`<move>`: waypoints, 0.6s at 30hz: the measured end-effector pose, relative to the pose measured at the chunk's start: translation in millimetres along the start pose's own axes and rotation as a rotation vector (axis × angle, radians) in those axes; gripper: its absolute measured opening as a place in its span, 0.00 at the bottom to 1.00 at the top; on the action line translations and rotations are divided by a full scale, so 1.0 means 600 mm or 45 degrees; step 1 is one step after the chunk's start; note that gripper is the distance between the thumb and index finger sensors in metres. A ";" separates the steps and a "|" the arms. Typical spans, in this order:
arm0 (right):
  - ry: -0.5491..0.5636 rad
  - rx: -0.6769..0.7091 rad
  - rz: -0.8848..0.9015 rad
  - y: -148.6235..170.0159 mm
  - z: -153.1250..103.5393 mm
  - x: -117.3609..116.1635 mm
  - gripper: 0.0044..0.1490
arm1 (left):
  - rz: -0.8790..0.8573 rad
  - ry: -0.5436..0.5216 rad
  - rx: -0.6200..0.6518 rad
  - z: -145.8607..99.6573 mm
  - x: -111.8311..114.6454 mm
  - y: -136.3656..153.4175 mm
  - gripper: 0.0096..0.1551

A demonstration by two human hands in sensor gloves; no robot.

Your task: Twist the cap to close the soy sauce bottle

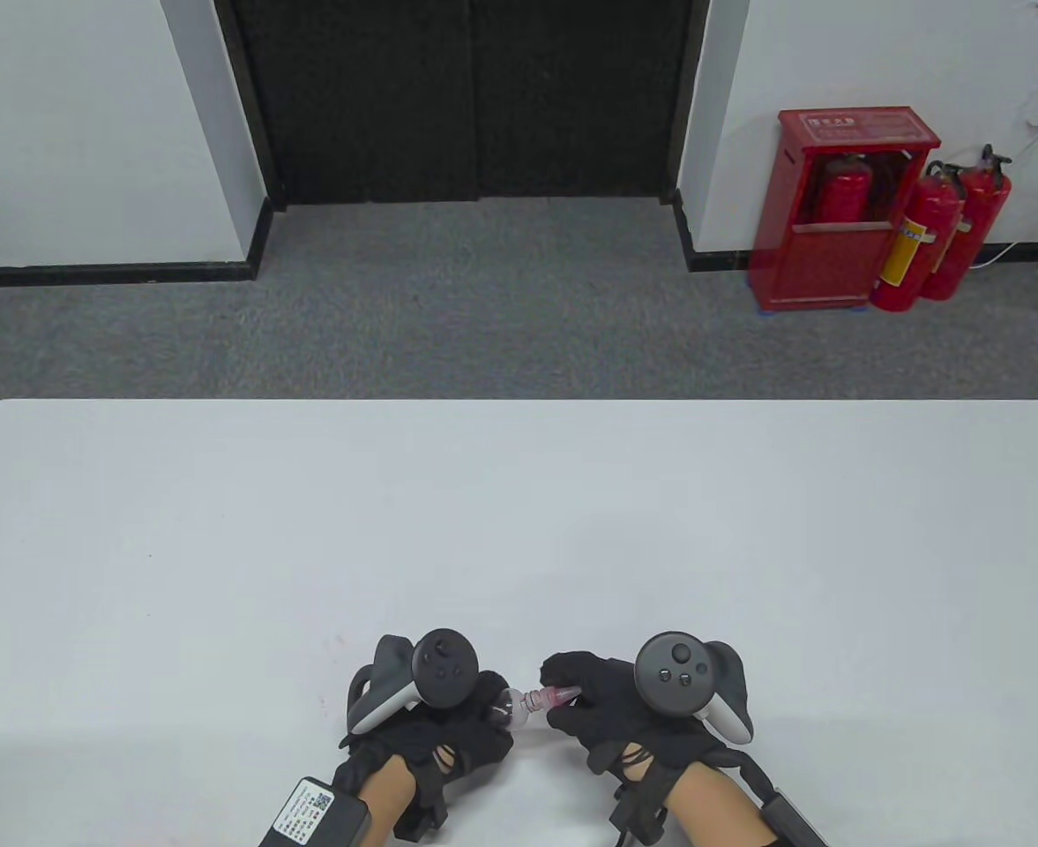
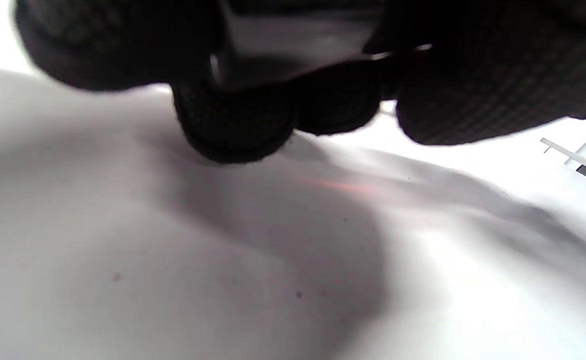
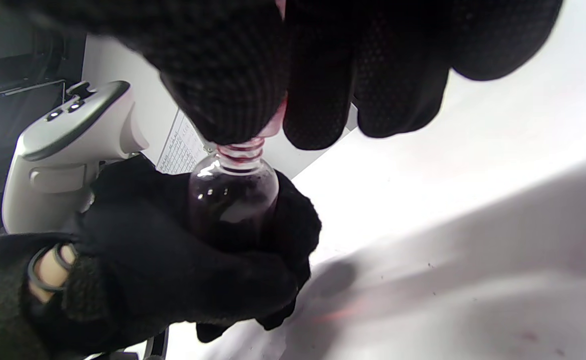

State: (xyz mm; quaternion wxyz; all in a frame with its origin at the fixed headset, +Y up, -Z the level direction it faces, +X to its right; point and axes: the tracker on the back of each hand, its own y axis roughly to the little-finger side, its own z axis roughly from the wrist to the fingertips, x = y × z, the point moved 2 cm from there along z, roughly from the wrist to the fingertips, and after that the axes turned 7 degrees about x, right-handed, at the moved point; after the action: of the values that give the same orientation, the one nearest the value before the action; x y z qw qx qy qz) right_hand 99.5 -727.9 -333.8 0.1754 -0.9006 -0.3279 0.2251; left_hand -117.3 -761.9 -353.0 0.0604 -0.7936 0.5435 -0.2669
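Observation:
A small clear soy sauce bottle with dark liquid lies sideways between my hands, near the table's front edge. My left hand grips its body; the right wrist view shows the bottle wrapped by those gloved fingers. My right hand pinches the pink cap at the threaded neck. The cap is mostly hidden under my right fingertips. In the left wrist view only my left fingers and the table show.
The white table stretches far ahead of my hands. Beyond it are grey carpet, a dark door and red fire extinguishers beside a red cabinet.

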 end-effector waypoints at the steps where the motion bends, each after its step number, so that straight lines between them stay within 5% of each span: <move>1: -0.003 -0.002 -0.004 0.000 0.000 -0.001 0.38 | 0.000 0.000 0.001 0.000 0.000 0.000 0.25; 18: -0.015 0.029 -0.030 -0.004 0.003 -0.016 0.37 | 0.033 0.007 0.006 0.002 0.008 -0.007 0.25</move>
State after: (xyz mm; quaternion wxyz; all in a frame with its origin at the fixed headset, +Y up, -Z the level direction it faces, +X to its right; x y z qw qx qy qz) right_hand 90.7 -732.2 -331.4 0.1864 -0.8933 -0.3368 0.2322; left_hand -112.1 -764.7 -351.0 0.0644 -0.7856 0.5533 -0.2694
